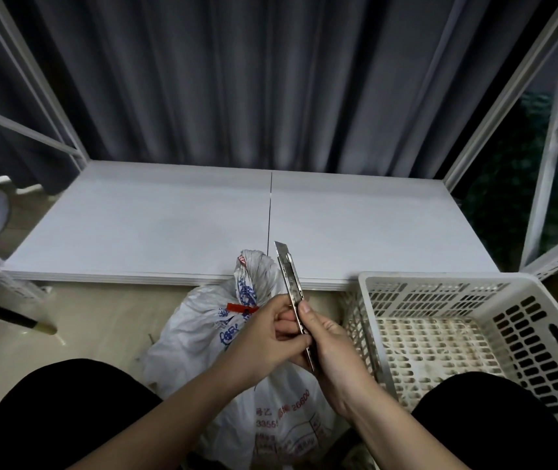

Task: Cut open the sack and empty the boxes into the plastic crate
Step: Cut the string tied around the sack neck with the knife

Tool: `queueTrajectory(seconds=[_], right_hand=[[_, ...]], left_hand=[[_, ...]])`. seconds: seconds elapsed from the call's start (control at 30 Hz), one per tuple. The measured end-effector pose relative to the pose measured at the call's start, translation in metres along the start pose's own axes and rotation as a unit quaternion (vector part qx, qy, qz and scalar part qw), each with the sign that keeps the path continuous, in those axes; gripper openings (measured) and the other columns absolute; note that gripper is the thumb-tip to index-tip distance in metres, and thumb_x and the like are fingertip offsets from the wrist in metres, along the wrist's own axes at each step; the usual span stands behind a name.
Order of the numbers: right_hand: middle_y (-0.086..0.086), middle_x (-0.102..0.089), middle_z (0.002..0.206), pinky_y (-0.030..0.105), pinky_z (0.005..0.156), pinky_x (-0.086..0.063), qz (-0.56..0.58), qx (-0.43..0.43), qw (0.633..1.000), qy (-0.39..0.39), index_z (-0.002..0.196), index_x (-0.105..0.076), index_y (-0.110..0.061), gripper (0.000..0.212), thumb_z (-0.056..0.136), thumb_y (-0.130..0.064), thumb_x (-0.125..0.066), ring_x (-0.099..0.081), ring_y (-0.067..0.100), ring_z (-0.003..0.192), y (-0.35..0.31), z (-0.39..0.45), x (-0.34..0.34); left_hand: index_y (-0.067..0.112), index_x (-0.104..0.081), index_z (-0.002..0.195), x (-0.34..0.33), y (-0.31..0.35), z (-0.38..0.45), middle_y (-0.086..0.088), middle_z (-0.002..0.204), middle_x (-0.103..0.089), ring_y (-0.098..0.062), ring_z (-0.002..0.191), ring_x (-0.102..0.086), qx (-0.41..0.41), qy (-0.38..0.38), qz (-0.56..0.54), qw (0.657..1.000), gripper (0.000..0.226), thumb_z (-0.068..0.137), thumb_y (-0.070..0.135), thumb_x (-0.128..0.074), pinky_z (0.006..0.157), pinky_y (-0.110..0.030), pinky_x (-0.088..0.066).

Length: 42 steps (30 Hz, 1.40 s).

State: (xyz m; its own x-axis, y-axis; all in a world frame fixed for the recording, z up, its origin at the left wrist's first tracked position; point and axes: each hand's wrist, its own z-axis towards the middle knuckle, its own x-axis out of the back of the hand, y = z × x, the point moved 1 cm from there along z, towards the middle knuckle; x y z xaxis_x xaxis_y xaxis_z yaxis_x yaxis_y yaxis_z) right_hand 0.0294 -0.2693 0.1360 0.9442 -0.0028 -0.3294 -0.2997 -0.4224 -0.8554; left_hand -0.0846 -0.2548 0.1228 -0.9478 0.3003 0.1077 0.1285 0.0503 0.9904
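Sack (pixel 203 334) on the floor at bottom centre, neck bunched and tied with a red tie (pixel 242 308), top leaning against the front edge of the low white board (pixel 169 225). Crate (pixel 474 337) just right of it at lower right, near corner tucked up to the board edge. Bare floor to the sack's left, up to a dark stick (pixel 6 315) at the left edge. Both hands over the sack, mid-frame: right hand (pixel 335 354) wrapped round the knife (pixel 292 300) handle, thumb up along it, blade pointing up and away. Left hand (pixel 270 337) pinching the handle from the other side, fingers curled. Knees at both bottom corners.
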Motion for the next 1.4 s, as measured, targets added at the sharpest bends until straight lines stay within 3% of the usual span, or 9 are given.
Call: queueTrajectory(seconds=[0.13, 0.27, 0.37, 0.6, 0.83, 1.0, 1.2, 1.3, 1.4], right_hand=[[0.007, -0.072, 0.079, 0.030, 0.071, -0.052, -0.015, 0.003, 1.000, 0.004, 0.086, -0.071, -0.013, 0.036, 0.096, -0.036, -0.046, -0.068, 0.014, 0.075, 0.000, -0.001, -0.001], [0.001, -0.052, 0.057, 0.022, 0.049, -0.038, -0.032, 0.011, 0.999, 0.034, 0.070, -0.058, -0.012, 0.040, 0.099, -0.031, -0.040, -0.047, 0.009, 0.048, -0.002, -0.002, -0.005], [-0.001, -0.051, 0.050, 0.018, 0.042, -0.032, -0.033, 0.024, 0.997, 0.059, 0.063, -0.053, -0.011, 0.044, 0.100, -0.029, -0.039, -0.042, 0.007, 0.040, -0.002, -0.002, -0.008], [0.004, -0.060, 0.058, 0.026, 0.058, -0.041, 0.004, 0.033, 0.993, 0.117, 0.069, -0.062, -0.007, 0.043, 0.095, -0.037, -0.048, -0.057, 0.015, 0.058, 0.001, 0.001, -0.014], [0.003, -0.064, 0.058, 0.016, 0.050, -0.048, -0.002, 0.024, 0.994, 0.107, 0.077, -0.066, 0.000, 0.046, 0.097, -0.037, -0.045, -0.062, 0.010, 0.054, 0.003, 0.006, -0.014], [-0.001, -0.053, 0.047, 0.020, 0.041, -0.031, -0.054, 0.004, 0.997, 0.056, 0.067, -0.063, -0.011, 0.051, 0.099, -0.042, -0.036, -0.042, 0.005, 0.035, -0.004, 0.006, -0.006], [0.023, -0.057, 0.078, 0.021, 0.044, -0.045, 0.013, 0.030, 0.999, -0.023, 0.108, -0.054, -0.004, 0.022, 0.100, -0.019, -0.039, -0.055, 0.014, 0.044, -0.005, 0.010, -0.003], [0.012, -0.063, 0.067, 0.022, 0.039, -0.045, 0.050, 0.013, 0.998, -0.040, 0.100, -0.049, -0.008, 0.011, 0.100, -0.013, -0.039, -0.058, 0.016, 0.042, -0.009, 0.009, 0.001], [0.006, -0.053, 0.063, 0.016, 0.035, -0.024, 0.050, 0.000, 0.997, -0.060, 0.095, -0.044, -0.012, 0.007, 0.099, -0.014, -0.039, -0.034, 0.008, 0.036, -0.010, 0.007, 0.001]], left_hand=[[0.019, -0.060, 0.107, 0.001, 0.002, 0.001, -0.002, 0.095, -0.071, -0.007, 0.088, -0.069, -0.025, -0.001, 0.081, 0.996, 0.030, 0.080, 0.012, -0.071, 0.080, -0.026, -0.056], [0.022, -0.052, 0.097, -0.001, -0.003, -0.002, 0.005, 0.071, -0.057, -0.013, 0.066, -0.057, -0.049, 0.013, 0.206, 0.977, 0.027, 0.077, 0.040, -0.055, 0.069, -0.043, -0.050], [0.034, -0.049, 0.093, -0.009, -0.007, -0.004, 0.006, 0.074, -0.059, -0.014, 0.071, -0.061, -0.064, 0.046, 0.216, 0.973, 0.020, 0.079, 0.048, -0.047, 0.069, -0.045, -0.051], [0.027, -0.051, 0.101, -0.017, -0.010, -0.003, 0.003, 0.092, -0.071, -0.013, 0.089, -0.069, -0.054, 0.100, 0.196, 0.974, 0.035, 0.080, 0.053, -0.041, 0.078, -0.043, -0.056], [0.027, -0.054, 0.091, -0.024, -0.012, -0.005, 0.008, 0.084, -0.071, -0.008, 0.083, -0.069, -0.009, 0.139, 0.108, 0.984, 0.027, 0.079, 0.050, -0.045, 0.078, -0.047, -0.054], [0.034, -0.060, 0.104, -0.018, -0.008, 0.003, 0.005, 0.088, -0.071, -0.013, 0.081, -0.069, 0.031, 0.092, 0.050, 0.994, 0.028, 0.079, 0.046, -0.054, 0.080, -0.050, -0.055], [0.037, -0.050, 0.122, -0.005, 0.006, 0.007, 0.009, 0.097, -0.066, 0.000, 0.046, -0.049, 0.069, 0.042, -0.105, 0.991, 0.051, 0.094, -0.006, -0.047, 0.047, -0.019, -0.042], [0.030, -0.050, 0.132, 0.005, 0.010, 0.008, 0.011, 0.125, -0.061, -0.007, 0.070, -0.062, 0.067, 0.024, -0.160, 0.985, 0.049, 0.093, 0.002, -0.046, 0.061, -0.022, -0.049], [0.032, -0.059, 0.121, 0.015, 0.008, 0.012, 0.011, 0.129, -0.061, -0.014, 0.109, -0.064, 0.068, 0.072, -0.165, 0.981, 0.038, 0.097, 0.006, -0.043, 0.091, -0.029, -0.050]])
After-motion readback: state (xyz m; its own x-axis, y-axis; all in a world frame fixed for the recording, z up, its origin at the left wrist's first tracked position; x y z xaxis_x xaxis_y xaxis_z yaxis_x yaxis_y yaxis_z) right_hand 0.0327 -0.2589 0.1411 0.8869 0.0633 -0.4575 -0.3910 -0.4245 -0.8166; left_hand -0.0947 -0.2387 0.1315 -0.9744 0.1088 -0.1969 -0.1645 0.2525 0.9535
